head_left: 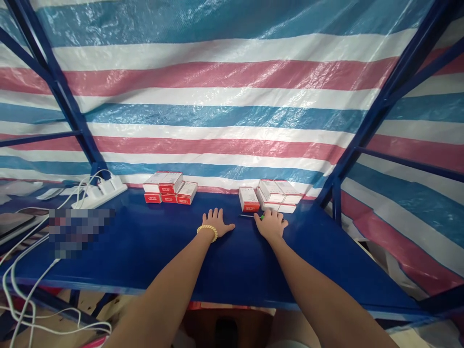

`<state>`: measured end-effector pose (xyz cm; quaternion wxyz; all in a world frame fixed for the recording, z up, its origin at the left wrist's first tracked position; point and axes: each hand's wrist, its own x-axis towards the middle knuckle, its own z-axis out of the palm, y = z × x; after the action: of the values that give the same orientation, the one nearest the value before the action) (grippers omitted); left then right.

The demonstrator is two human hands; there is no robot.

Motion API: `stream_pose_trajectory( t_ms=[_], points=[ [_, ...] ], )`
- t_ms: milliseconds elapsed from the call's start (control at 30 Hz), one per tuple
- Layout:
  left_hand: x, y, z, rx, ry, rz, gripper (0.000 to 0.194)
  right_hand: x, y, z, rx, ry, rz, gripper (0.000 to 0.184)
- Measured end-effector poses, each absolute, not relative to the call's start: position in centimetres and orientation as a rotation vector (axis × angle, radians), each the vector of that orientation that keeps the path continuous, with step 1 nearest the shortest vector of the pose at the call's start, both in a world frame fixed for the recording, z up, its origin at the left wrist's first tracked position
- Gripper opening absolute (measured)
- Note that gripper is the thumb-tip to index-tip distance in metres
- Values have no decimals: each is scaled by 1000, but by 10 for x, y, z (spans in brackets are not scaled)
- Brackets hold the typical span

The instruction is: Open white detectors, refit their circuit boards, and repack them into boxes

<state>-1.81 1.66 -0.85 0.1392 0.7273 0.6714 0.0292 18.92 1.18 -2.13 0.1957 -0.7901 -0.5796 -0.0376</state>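
Note:
My left hand (215, 223), with a yellow beaded band at the wrist, lies flat on the blue tabletop (232, 270), its fingers spread and nothing in it. Farther right, my right hand (271, 224) is closed over the green handle of a screwdriver (247, 215). Its thin metal shaft points left along the table, and most of the handle is hidden under the fingers. Just behind the shaft stands a red and white box (249, 199). A stack of similar boxes (277, 191) is right behind my right hand.
Another stack of red and white boxes (166, 186) stands at the back left. A white power strip (101, 192) with plugs and trailing white cables (21, 285) occupies the left side. Blue metal posts (362, 128) and a striped plastic sheet (224, 72) enclose the table.

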Motion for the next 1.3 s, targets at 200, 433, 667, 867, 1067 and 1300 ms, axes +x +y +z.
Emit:
stream_pose_trajectory(
  t_ms=[200, 433, 667, 867, 1067, 1300],
  points=[
    [20, 34, 12, 2034, 1857, 314, 99, 185, 5, -23, -2116, -1735, -129, 44],
    [69, 48, 1, 2080, 1801, 435, 54, 179, -1, -22, -2092, -1768, -182, 47],
    [79, 64, -5, 2136, 1798, 415, 40, 179, -3, -22, -2069, -1775, -160, 44],
    [85, 78, -4, 2104, 1805, 375, 47, 179, -3, -24, -2074, -1782, -183, 42],
    [68, 79, -7, 2064, 1857, 317, 66, 180, -3, -21, -2095, -1792, -181, 45],
    [-9, 62, -4, 2080, 2203, 283, 91, 181, 0, -25, -2114, -1797, -185, 40]
  ],
)
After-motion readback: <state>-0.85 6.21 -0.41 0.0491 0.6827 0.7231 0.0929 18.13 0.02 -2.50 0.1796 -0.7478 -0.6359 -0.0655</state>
